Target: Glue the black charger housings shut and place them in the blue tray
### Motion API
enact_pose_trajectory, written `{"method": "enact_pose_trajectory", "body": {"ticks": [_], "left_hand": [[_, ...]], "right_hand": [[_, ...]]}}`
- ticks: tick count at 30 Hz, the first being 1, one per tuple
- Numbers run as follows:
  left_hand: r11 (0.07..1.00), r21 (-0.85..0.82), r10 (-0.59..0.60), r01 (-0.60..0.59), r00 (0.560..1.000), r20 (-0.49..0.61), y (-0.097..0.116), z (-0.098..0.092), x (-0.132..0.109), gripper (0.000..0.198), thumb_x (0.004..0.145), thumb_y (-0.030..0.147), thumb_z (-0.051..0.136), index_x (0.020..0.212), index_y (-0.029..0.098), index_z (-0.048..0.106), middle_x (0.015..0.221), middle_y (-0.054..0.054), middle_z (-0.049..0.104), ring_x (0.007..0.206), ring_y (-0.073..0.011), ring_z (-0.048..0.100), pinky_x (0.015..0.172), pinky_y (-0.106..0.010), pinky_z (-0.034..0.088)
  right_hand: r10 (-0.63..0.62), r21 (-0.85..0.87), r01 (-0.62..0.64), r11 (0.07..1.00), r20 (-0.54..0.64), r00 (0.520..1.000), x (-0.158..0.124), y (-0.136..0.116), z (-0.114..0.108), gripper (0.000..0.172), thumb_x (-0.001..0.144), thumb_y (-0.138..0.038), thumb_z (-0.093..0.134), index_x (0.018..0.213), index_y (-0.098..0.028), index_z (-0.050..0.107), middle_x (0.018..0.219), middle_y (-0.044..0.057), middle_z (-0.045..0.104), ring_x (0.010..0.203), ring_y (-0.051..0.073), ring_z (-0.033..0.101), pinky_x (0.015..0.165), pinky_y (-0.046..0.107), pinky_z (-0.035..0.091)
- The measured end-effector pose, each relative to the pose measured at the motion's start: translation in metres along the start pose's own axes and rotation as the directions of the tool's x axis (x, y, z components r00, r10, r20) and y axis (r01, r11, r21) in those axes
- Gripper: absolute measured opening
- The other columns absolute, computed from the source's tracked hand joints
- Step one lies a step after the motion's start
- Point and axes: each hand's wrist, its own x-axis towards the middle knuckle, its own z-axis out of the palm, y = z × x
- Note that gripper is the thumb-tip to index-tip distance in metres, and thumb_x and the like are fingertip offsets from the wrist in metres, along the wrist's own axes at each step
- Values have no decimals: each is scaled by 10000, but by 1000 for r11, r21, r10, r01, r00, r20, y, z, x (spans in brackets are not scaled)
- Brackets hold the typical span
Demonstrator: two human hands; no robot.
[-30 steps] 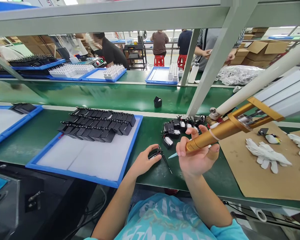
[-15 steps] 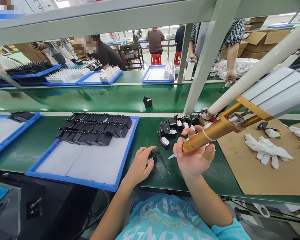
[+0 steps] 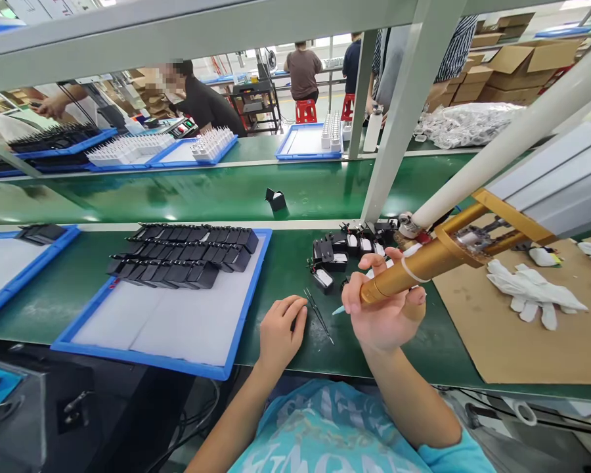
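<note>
The right hand [image 3: 387,322] clasps a driver [image 3: 391,281], the left hand [image 3: 280,332] curls, contents I cannot tell, and black units [image 3: 177,253] part-fill a tray [image 3: 142,360], loose ones [image 3: 322,278] apparently remaining.

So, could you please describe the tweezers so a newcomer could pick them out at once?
On the green bench, look right of the large blue-rimmed tray, to the gap between the left hand and the right hand. The tweezers lie there on a slant, thin and pronged, unlike the chunky black cases beyond them.
</note>
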Motion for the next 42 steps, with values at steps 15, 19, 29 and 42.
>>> {"method": "enact_pose_trajectory", "body": {"ticks": [15, 19, 29, 42], "left_hand": [[211, -789, -392, 578, 789, 473, -4, -21, 10, 442, 907, 538, 424, 1223, 235, 485, 809, -38, 575, 665, -165, 568, 562, -281, 456], [-65, -843, -358, 534, 776, 520, 0, -30, 10, 414, 875, 528, 486, 1159, 232, 538, 745, -26, 522, 586, -135, 481, 529, -270, 402], [935, -140, -338, 324, 937, -86, -70, -80, 20, 405, 880, 438, 561, 1219, 216, 571, 1030, -98, 633, 986, -274, 554, 840, -390, 423], [812, 564, -70, 150, 985, -161, -142, -115, 82, 584, 848, 495, 569, 1336, 185, 486, 1285, -166, 507, 1178, -350, 442, 962, -471, 375]], "right_hand": [[-12, 18, 12, 1000, -2, 1000, 0, -3, -1, 344, 822, -565, 504, 1033, -308, 594, 1004, -5, 567, 397, 67, 511, 337, 253, 379], [-2, 11, 2, 1000, -15, 1000, 0, -5, -2, 360, 816, -558, 511, 1062, -311, 599, 1009, 0, 561, 400, 70, 514, 350, 261, 382], [9, 13, -9, 1000, -22, 1000, 0, -4, -11, 424, 805, -570, 519, 1116, -287, 582, 1007, 12, 570, 408, 91, 522, 370, 288, 397], [10, -6, -10, 1000, -55, 998, -1, -1, -11, 459, 800, -591, 532, 1123, -269, 583, 1009, 22, 569, 415, 91, 506, 382, 288, 382]]}}
